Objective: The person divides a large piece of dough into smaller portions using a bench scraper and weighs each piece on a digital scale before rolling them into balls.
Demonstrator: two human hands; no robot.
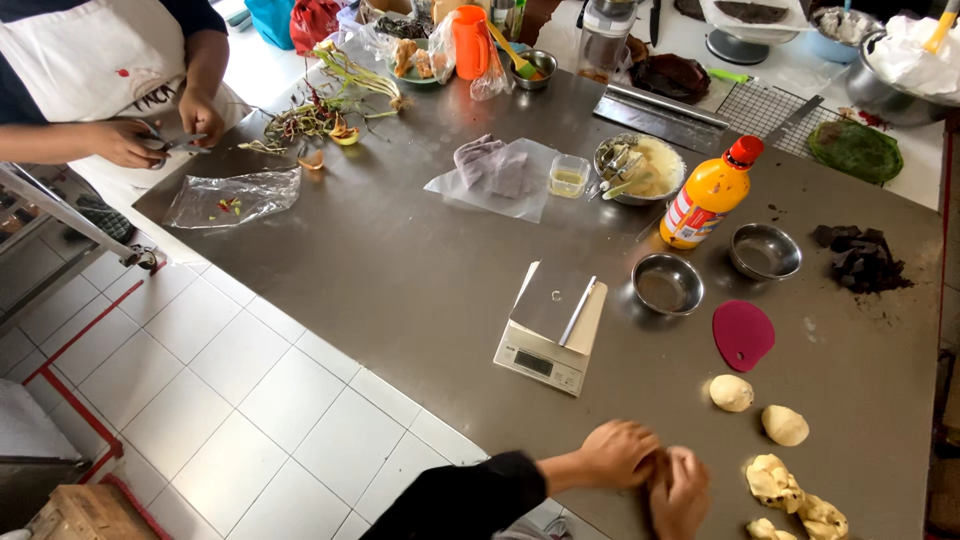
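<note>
Landmark: kitchen scale [551,327], near the table's [400,270] front edge; every place below taken from it.
Left hand [620,452]: below and right of the scale, at the table's near edge, fingers curled, pressed against the other hand.
Right hand [682,488]: just right of the left one, lower still from the scale, cupped inward.
Grip: both hands closed together, palm toward palm; whether a dough piece sat between them could not be told, nothing of it showing.
Rolled dough balls [758,408]: two smooth ones, right of the scale, past the hands, apart from each other.
Rough dough lumps [795,497]: ragged pieces, lower right of the scale, just beside the right hand, not yet shaped.
Pink scraper [742,334]: flat on the table, right of the scale, above the balls.
Steel bowls [667,283]: two, up and right of the scale, near an orange bottle [708,195].
Doing it well, as a judgement: light, even pressure, palms circling, seam tucked under, finished balls kept apart from the lumps.
Risk, as a judgement: sticking or uneven size; scale close by for checking weight.
Co-worker's hands [150,135]: far up and left of the scale, holding scissors over plant stems.
</note>
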